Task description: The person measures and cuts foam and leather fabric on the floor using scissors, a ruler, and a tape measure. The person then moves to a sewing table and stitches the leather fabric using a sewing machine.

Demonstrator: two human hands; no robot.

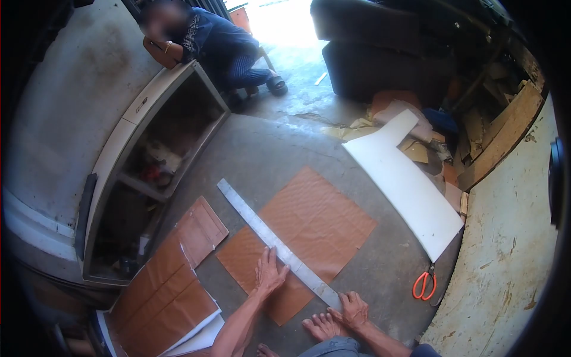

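A long metal ruler [253, 220] lies diagonally across a flat brown sheet [315, 223] on the floor. My left hand [269, 275] rests with its fingers spread at the ruler's lower left edge, over the brown sheet. At the ruler's near end is my right hand [353, 309], its bent fingers touching the metal beside my bare foot [323, 326]. Whether those fingers grip the end or only press on it is hard to see.
Folded brown material [160, 297] with white backing lies left. Orange-handled scissors [424, 284] and a white sheet [404, 184] are at right. A person [223, 44] crouches behind the cabinet [128, 125]. A dark sofa [380, 65] stands at the back.
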